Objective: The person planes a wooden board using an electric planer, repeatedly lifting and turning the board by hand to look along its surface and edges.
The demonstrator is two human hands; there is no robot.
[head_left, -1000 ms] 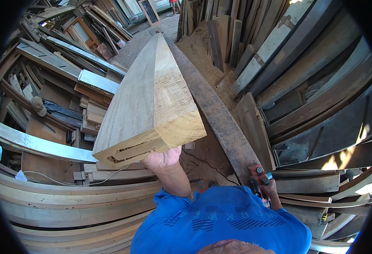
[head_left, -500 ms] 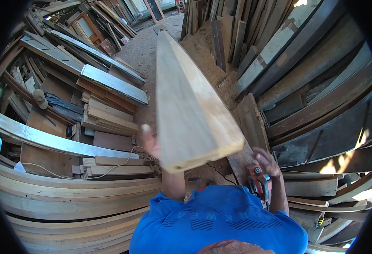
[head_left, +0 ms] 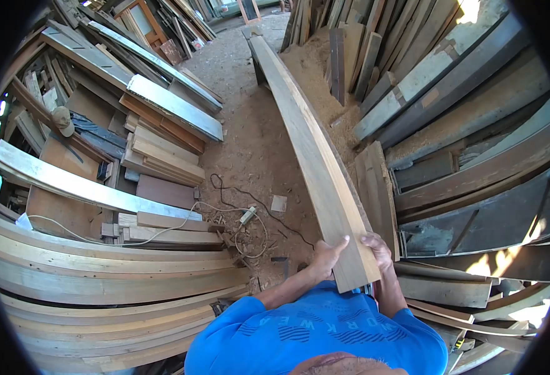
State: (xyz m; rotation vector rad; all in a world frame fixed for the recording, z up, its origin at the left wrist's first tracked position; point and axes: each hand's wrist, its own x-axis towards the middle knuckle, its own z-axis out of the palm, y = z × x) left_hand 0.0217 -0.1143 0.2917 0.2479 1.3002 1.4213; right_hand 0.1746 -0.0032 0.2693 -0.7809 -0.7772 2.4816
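A long wooden plank (head_left: 309, 150), grey-brown with a paler strip along its right side, stretches away from my body. My left hand (head_left: 330, 257) grips its left edge near the close end, thumb on top. On the opposite edge, my right hand (head_left: 378, 250) holds on with its thumb over the pale strip. The plank lies above a narrow work surface, whose far end (head_left: 252, 31) shows past it. Beneath the close end, the red power tool seen earlier is hidden.
Stacked boards (head_left: 100, 275) curve along the left. More planks (head_left: 469, 144) lean on the right. A power strip (head_left: 248, 215) with cords lies on the dirt floor beside a small pale square (head_left: 279, 204). Sawdust (head_left: 315, 75) is heaped near the far right planks.
The plank has dropped from its raised position near the camera and shifted right, down over the work surface. Both hands, spread apart before, now grip its near end.
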